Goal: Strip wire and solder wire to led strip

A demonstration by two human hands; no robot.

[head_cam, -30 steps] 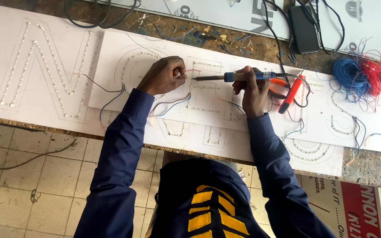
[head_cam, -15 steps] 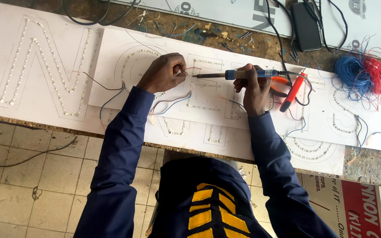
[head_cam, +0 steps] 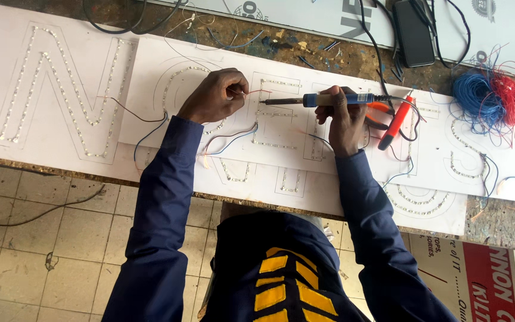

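Two hands are busy over the middle of the white sign panel, and both are committed, which is where your risk lies. Your left hand is closed in a pinch on a thin red wire, holding its end just off the panel's dotted LED letter outline. Your right hand is wrapped around the blue-handled soldering iron, which lies nearly level with its tip pointing at the pinched wire, close to your left fingertips.

That closeness looks like the main hazard: a small slip of either hand could bring the hot tip onto your fingers, or onto the panel face, which would likely scorch. The wire end is held only by a pinch, so it may spring away as heat reaches it and leave a poor joint.

Loose red and blue leads trail under your left wrist toward the near edge of the bench; a sleeve could drag them. An orange-handled tool lies just beside your right hand, where the iron's cord could snag.
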